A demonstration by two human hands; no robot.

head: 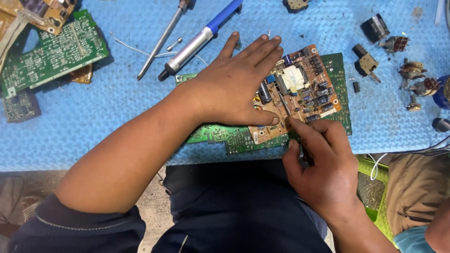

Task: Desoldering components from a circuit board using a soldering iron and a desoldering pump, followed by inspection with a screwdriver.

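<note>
Brown populated circuit board (300, 96) flat atop green board (225, 136)

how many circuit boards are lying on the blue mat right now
At least 6: a brown board under both hands atop a green board; at upper left a large green board, a brown one, a small dark one, another brown edge. More may be hidden.

We see our left hand (234, 84) lying flat, palm down, fingers straight and close together, pointing away and to the right. Its bare forearm runs back toward the lower left into a rolled dark sleeve. Our right hand (323, 168) sits just below and to the right, fingers curled, index fingertip and thumb pinched near the left thumb.
</note>
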